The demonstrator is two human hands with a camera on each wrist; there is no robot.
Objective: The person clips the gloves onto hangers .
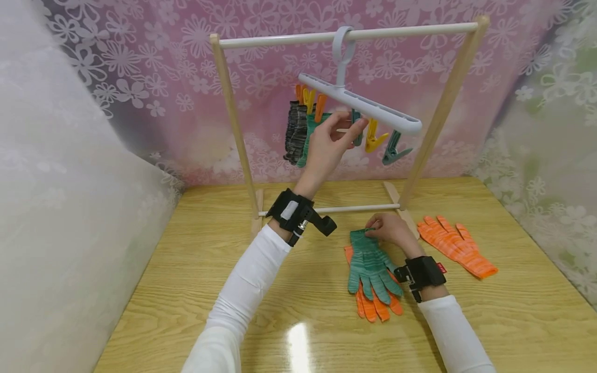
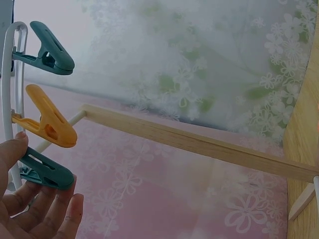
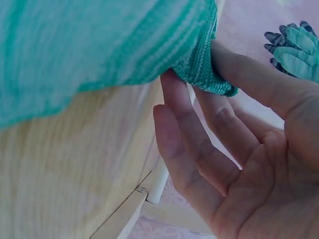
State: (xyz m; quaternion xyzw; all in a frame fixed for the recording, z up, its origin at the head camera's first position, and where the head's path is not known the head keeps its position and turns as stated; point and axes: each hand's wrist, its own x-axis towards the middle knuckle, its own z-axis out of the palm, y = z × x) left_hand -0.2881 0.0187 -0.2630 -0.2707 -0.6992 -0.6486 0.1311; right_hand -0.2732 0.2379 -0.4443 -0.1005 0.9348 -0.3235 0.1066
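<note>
My left hand [image 1: 326, 142] holds a dark green clothespin [image 2: 47, 169] between thumb and fingers; it hangs from the white hanger [image 1: 373, 106]. Beside it dangle a yellow clothespin [image 1: 374, 137] and another dark green clothespin [image 1: 395, 149], both with nothing in them. Low over the table, my right hand [image 1: 394, 230] pinches the cuff of a green knit glove [image 1: 370, 264], thumb on one side and fingertips on the other. That glove overlaps an orange glove [image 1: 368, 309] beneath it, whose fingers stick out below.
A wooden rack with a white top rod [image 1: 420, 32] carries the hanger. On the hanger's left half, orange and yellow clothespins [image 1: 320, 107] hold a dark grey glove [image 1: 295, 132] and a green glove [image 1: 308, 135]. Another orange glove [image 1: 457, 246] lies on the table [image 1: 196, 290] at the right.
</note>
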